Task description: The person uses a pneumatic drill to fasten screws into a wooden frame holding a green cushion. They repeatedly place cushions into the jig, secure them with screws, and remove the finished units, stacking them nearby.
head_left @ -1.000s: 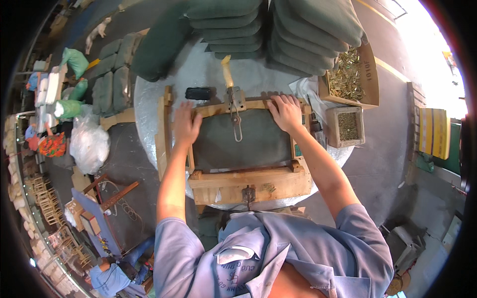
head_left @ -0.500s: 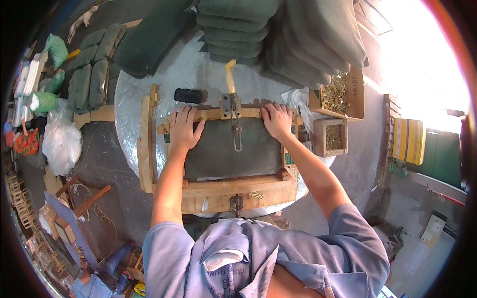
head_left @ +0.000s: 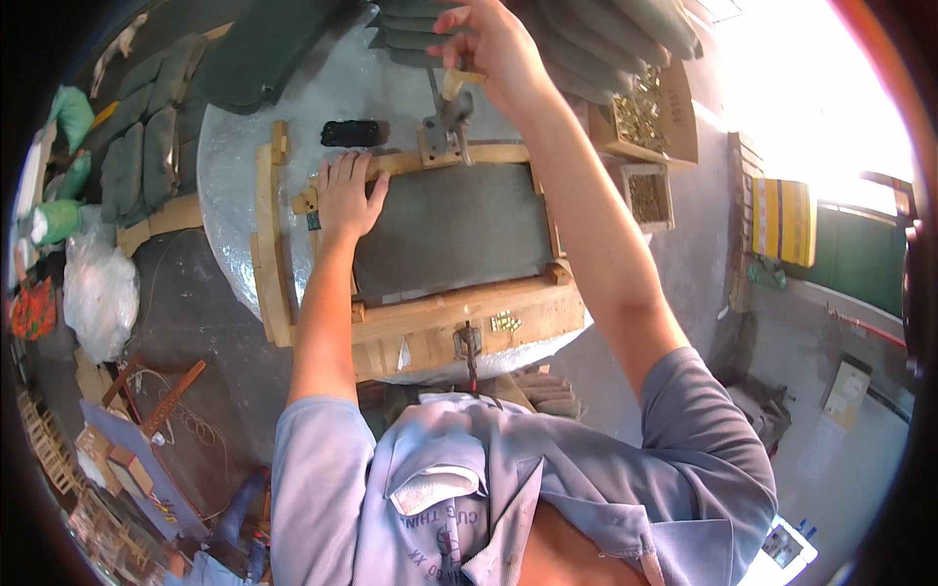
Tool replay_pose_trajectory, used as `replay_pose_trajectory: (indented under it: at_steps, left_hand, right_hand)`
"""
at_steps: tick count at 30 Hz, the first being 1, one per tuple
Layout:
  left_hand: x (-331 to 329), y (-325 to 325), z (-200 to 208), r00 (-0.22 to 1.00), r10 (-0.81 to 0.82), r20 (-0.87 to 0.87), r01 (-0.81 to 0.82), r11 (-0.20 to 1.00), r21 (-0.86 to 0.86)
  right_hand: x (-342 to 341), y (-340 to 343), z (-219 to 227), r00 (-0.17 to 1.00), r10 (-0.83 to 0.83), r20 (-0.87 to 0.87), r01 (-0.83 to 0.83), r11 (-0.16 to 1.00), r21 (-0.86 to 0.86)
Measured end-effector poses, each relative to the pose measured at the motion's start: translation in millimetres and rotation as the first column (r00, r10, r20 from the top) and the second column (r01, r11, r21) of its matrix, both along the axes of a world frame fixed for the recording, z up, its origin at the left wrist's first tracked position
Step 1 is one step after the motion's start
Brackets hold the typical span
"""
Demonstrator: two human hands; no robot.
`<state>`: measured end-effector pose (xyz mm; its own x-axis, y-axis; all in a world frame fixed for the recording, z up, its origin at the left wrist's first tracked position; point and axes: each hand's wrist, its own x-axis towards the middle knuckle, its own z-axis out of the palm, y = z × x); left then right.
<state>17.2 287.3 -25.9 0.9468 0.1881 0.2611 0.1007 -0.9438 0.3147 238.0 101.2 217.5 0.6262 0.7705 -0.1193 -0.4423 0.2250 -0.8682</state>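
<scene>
A dark grey padded panel [head_left: 449, 230] lies inside a wooden frame [head_left: 445, 308] on the plastic-covered round table. My left hand [head_left: 347, 200] rests palm down with fingers stretched over the frame's far bar, at its left end. A metal toggle clamp [head_left: 440, 142] is fixed at the middle of the far bar. My right hand [head_left: 500, 59] is raised beside the clamp's yellow-wrapped handle [head_left: 454, 83]. Its visible fingers are apart; contact with the handle is unclear. A second clamp [head_left: 468, 340] sits at the near side, left of several small brass-coloured pieces [head_left: 505, 321].
A black flat case [head_left: 350, 133] lies beyond the far bar. Stacked grey cushions [head_left: 410, 39] stand at the back. A cardboard box [head_left: 679, 117] of metal pieces and a smaller wooden box [head_left: 645, 195] are at right. A clear plastic bag [head_left: 101, 303] lies on the floor at left.
My right hand has left the right end of the far bar and risen to the clamp handle. The clamp's long wire loop no longer stretches over the panel. My left hand stays on the bar.
</scene>
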Motion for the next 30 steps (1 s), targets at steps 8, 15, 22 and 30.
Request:
replay_pose_trajectory:
  at_steps: [8,15,22,30]
  left_hand:
    - [4,-2,-8,0.999,-0.031,-0.016,0.031,0.999,0.012]
    - [-21,-20,9,0.971,-0.193,0.144,0.193,0.981,0.010]
    - [-152,-133,29,0.709,-0.659,-0.250,0.653,0.748,-0.120]
    - [-140,-130,37,0.734,-0.530,-0.425,0.416,0.845,-0.336]
  right_hand:
    - [-211,-71,-70,0.666,-0.487,0.565,0.678,0.711,-0.188]
    - [-484,-184,-198,0.736,-0.569,0.367,0.605,0.308,-0.734]
    - [-602,-203,-262,0.746,-0.625,0.231,0.448,0.214,-0.868]
    - [-594,-178,-300,0.649,-0.749,0.132,0.504,0.294,-0.812]
